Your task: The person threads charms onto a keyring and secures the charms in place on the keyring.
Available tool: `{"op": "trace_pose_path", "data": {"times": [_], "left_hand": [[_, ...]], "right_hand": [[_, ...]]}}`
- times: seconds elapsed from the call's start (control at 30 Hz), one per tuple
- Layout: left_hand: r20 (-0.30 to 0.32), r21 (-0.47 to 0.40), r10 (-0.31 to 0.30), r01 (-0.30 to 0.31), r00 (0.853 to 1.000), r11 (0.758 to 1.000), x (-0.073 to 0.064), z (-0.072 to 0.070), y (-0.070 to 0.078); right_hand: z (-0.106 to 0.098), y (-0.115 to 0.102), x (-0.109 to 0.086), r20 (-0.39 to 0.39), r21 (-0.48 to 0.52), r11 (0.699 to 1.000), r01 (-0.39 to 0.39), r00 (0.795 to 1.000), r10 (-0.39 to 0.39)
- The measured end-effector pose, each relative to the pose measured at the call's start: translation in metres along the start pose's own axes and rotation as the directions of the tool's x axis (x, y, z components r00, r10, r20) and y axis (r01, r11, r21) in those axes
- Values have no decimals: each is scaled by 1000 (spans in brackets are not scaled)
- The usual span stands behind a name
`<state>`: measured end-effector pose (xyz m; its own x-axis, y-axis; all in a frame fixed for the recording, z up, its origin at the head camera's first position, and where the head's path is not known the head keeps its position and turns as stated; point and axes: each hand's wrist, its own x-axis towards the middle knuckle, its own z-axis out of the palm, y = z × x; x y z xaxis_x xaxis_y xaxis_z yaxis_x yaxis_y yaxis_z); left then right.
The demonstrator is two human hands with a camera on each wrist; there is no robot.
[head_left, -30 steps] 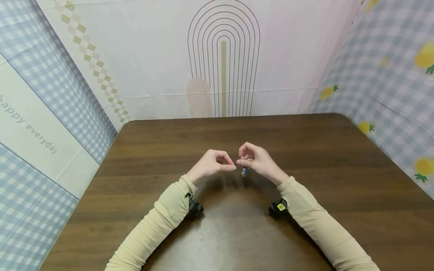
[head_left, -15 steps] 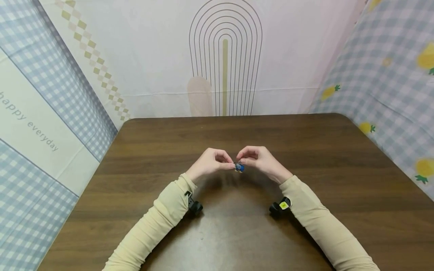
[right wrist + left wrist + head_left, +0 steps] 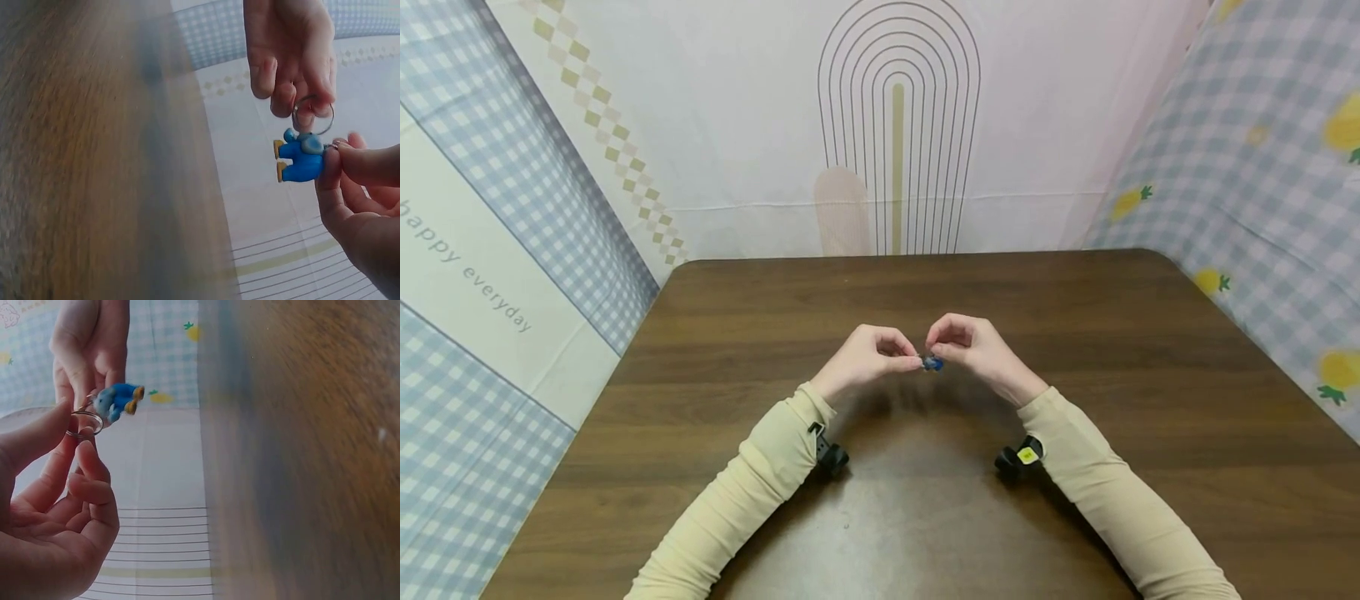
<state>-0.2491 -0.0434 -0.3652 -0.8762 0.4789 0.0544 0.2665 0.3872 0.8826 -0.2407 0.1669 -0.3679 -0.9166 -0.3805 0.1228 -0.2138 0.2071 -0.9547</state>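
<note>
Thumb and index finger of my left hand (image 3: 876, 354) pinch a metal split ring (image 3: 333, 117), which shows as a thin silver loop in both wrist views. My right hand (image 3: 976, 346) pinches the small metal link at the end of a blue elephant charm (image 3: 304, 164). The charm has light blue ears and yellow feet, and it lies sideways between the two hands. In the left wrist view the ring overlaps the charm's (image 3: 122, 400) link end, right by the fingertips. Both hands are raised over the middle of the table.
A brown wood-grain table (image 3: 775, 300) spreads under both arms. Behind it hangs a white cloth (image 3: 737, 125) with an arch print. Checked cloths hang on the left (image 3: 587, 283) and right (image 3: 1262, 167). Each wrist wears a black camera on a strap.
The elephant charm hung below the right fingertips; it has moved left and up to the left fingertips and now lies sideways. The right hand has shifted slightly; the left is nearly still.
</note>
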Motion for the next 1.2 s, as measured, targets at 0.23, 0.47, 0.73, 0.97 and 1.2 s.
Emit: {"op": "trace_pose_path", "data": {"times": [0.23,0.47,0.73,0.97,1.2], "left_hand": [[-135,-68,87,-97,987,993,-3,2,8],[-219,-89,188,-211,957,973,-7,3,18],[-304,-80,248,-284,920,956,-11,7,23],[-348,-66,287,-329,893,942,-14,9,27],[-361,-9,286,-310,888,951,-14,10,28]], "right_hand": [[9,-18,-4,-148,68,992,110,984,-99],[15,-34,-8,-274,26,976,216,941,-201],[21,-41,-12,-319,43,970,241,923,-215],[23,-46,-14,-337,104,963,249,920,-201],[23,-44,-14,-329,112,963,245,924,-197]]}}
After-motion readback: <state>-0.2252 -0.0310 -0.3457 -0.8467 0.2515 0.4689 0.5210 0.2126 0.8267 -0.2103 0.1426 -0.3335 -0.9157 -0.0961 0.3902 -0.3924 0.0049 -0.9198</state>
